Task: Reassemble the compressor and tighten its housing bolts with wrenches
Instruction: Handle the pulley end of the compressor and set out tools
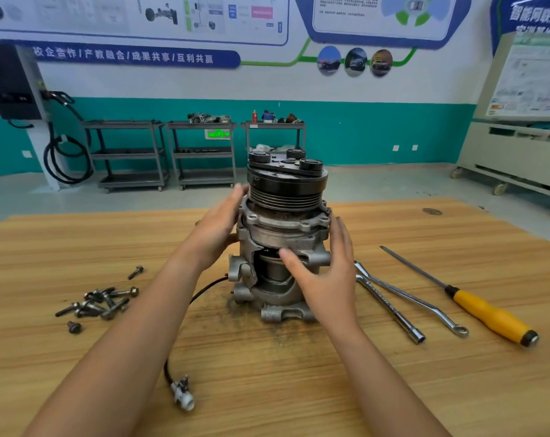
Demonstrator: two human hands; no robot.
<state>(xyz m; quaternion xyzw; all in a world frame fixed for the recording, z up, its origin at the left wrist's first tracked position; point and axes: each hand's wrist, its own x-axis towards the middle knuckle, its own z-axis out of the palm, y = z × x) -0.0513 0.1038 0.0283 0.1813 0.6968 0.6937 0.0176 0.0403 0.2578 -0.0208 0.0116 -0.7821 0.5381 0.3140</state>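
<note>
From the head view, the compressor [283,234] stands upright mid-table [299,389] on grained wood, a rough grey cast housing under a black ribbed pulley [286,190]. The left hand [218,228] lies flat against its side, fingers straight and together. The right hand [325,275] is spread, its thumb touching the front. Dark bolts [100,302] are heaped to the left; chrome wrenches [390,309] lie to the right.
</note>
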